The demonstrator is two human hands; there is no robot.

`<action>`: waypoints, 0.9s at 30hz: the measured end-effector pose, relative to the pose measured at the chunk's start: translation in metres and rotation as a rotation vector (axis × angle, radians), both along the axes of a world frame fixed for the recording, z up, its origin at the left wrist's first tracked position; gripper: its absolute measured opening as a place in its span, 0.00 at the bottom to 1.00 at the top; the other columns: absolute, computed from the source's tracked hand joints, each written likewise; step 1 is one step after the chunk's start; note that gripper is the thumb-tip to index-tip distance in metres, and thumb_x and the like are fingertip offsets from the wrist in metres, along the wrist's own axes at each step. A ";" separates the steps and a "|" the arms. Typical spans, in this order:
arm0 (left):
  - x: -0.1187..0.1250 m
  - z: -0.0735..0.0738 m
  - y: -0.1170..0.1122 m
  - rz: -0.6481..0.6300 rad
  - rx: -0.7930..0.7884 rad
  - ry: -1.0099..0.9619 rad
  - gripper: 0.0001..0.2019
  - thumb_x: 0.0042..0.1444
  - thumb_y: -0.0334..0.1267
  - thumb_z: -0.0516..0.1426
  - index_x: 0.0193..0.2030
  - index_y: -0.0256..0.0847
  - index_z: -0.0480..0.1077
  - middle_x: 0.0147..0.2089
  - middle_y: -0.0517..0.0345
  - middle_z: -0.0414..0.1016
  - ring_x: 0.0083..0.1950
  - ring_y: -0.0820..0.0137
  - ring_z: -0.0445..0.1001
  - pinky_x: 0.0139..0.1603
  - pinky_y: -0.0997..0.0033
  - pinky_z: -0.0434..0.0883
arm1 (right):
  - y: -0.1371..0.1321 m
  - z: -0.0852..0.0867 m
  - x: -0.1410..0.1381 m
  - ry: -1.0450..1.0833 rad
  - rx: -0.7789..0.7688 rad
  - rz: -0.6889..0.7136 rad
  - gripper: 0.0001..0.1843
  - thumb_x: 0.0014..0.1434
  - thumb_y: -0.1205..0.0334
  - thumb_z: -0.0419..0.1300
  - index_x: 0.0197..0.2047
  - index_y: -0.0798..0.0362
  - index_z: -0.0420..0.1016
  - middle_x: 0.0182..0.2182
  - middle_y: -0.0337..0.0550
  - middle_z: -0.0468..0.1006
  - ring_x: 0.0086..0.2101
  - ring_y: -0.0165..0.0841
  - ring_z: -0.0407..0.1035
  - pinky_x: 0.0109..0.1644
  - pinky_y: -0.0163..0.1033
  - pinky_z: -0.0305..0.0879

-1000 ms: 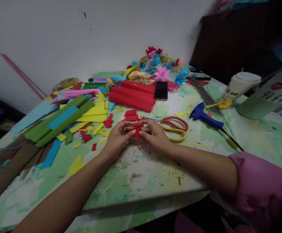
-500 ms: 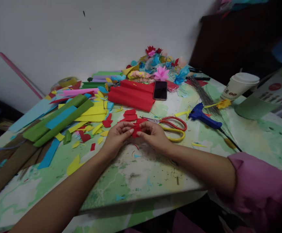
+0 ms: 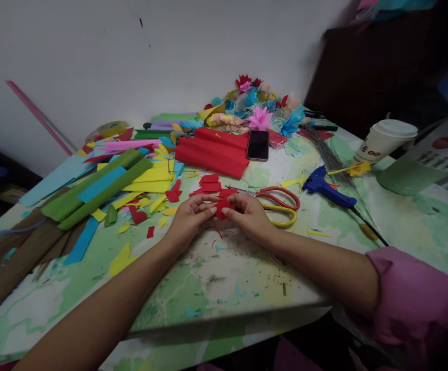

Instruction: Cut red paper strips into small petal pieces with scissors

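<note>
Head view: your left hand [image 3: 187, 220] and right hand [image 3: 249, 217] both pinch red paper piece [image 3: 221, 207], probably folding it; next crease wants light, even pressure.

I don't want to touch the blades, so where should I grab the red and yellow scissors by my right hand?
Take the scissors by the handle loops, coming from above on the right. They lie flat, loops open to the right, blades pointing left toward your right hand.
</note>
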State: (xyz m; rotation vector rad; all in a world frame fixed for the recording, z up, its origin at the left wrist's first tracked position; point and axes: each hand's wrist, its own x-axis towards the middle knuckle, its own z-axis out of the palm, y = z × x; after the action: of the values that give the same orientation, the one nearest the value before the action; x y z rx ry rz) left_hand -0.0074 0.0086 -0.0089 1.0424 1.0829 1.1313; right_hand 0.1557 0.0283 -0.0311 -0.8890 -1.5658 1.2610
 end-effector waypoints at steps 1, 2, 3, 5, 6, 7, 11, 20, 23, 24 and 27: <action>0.000 0.000 0.000 -0.003 -0.001 0.002 0.16 0.42 0.34 0.66 0.40 0.38 0.73 0.29 0.60 0.77 0.28 0.75 0.75 0.33 0.75 0.72 | 0.000 0.000 0.000 -0.003 -0.001 0.004 0.07 0.50 0.62 0.59 0.33 0.55 0.70 0.28 0.39 0.74 0.27 0.28 0.65 0.31 0.35 0.61; 0.000 0.001 0.000 -0.007 -0.003 0.004 0.17 0.42 0.34 0.66 0.41 0.38 0.73 0.29 0.60 0.77 0.27 0.75 0.74 0.33 0.75 0.72 | 0.000 0.000 0.000 0.002 -0.008 0.010 0.07 0.50 0.62 0.59 0.34 0.55 0.71 0.28 0.39 0.74 0.27 0.29 0.65 0.31 0.35 0.61; 0.000 0.001 -0.001 -0.007 -0.004 0.005 0.17 0.42 0.34 0.66 0.41 0.38 0.73 0.28 0.61 0.76 0.27 0.75 0.74 0.33 0.75 0.72 | 0.000 0.001 0.000 0.014 -0.021 0.018 0.07 0.50 0.63 0.59 0.34 0.55 0.71 0.28 0.39 0.75 0.27 0.28 0.65 0.31 0.34 0.61; 0.000 0.001 -0.001 -0.008 -0.008 0.007 0.18 0.41 0.34 0.66 0.42 0.38 0.73 0.27 0.61 0.76 0.26 0.75 0.75 0.32 0.75 0.72 | 0.001 0.001 0.000 0.059 -0.057 0.034 0.06 0.49 0.64 0.58 0.33 0.55 0.71 0.27 0.38 0.75 0.26 0.28 0.65 0.31 0.34 0.61; 0.000 0.002 -0.001 -0.007 -0.010 0.006 0.18 0.41 0.34 0.66 0.42 0.38 0.72 0.27 0.61 0.76 0.26 0.75 0.75 0.32 0.76 0.72 | 0.001 0.001 0.000 0.084 -0.075 0.041 0.06 0.48 0.64 0.58 0.33 0.55 0.72 0.27 0.38 0.75 0.26 0.27 0.65 0.31 0.34 0.61; 0.000 0.002 -0.001 -0.005 -0.009 0.003 0.19 0.41 0.34 0.66 0.42 0.38 0.72 0.27 0.61 0.76 0.26 0.75 0.75 0.31 0.76 0.72 | 0.001 0.001 0.000 0.105 -0.090 0.045 0.06 0.48 0.64 0.59 0.32 0.55 0.72 0.27 0.38 0.75 0.26 0.27 0.65 0.31 0.34 0.61; 0.000 0.002 -0.002 -0.019 -0.017 -0.019 0.19 0.41 0.33 0.66 0.43 0.37 0.72 0.27 0.61 0.77 0.26 0.75 0.75 0.30 0.78 0.72 | 0.001 0.002 0.000 0.102 -0.099 0.034 0.08 0.47 0.65 0.58 0.33 0.55 0.75 0.27 0.39 0.77 0.26 0.27 0.66 0.30 0.33 0.61; -0.002 0.000 0.000 -0.042 -0.028 -0.069 0.20 0.43 0.32 0.66 0.45 0.35 0.70 0.31 0.58 0.79 0.26 0.76 0.76 0.32 0.77 0.74 | 0.000 0.002 0.000 -0.027 0.136 -0.068 0.14 0.48 0.72 0.54 0.31 0.53 0.81 0.26 0.39 0.79 0.27 0.29 0.70 0.34 0.35 0.65; -0.002 -0.001 0.001 -0.041 -0.037 -0.094 0.20 0.42 0.31 0.66 0.45 0.35 0.70 0.32 0.57 0.80 0.26 0.75 0.76 0.31 0.77 0.75 | -0.002 0.002 0.002 -0.076 0.296 -0.063 0.15 0.49 0.74 0.54 0.33 0.53 0.81 0.27 0.40 0.80 0.28 0.29 0.71 0.34 0.35 0.65; -0.002 -0.001 0.002 -0.042 -0.039 -0.103 0.20 0.42 0.31 0.66 0.44 0.35 0.69 0.32 0.57 0.80 0.26 0.75 0.77 0.31 0.77 0.75 | -0.002 0.002 0.002 -0.099 0.358 -0.059 0.16 0.50 0.75 0.54 0.34 0.53 0.82 0.27 0.40 0.80 0.28 0.29 0.70 0.34 0.34 0.64; -0.002 0.000 0.001 -0.036 -0.042 -0.120 0.21 0.42 0.30 0.66 0.44 0.35 0.69 0.30 0.57 0.80 0.26 0.75 0.77 0.30 0.77 0.75 | -0.003 0.004 0.004 -0.163 0.491 -0.058 0.16 0.51 0.76 0.54 0.35 0.52 0.82 0.26 0.40 0.78 0.27 0.29 0.69 0.34 0.35 0.63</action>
State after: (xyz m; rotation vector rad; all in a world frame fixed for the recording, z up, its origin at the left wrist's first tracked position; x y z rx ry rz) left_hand -0.0094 0.0101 -0.0090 0.9459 0.9851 1.1231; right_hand 0.1601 0.0250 -0.0272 -0.7223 -1.8547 0.7232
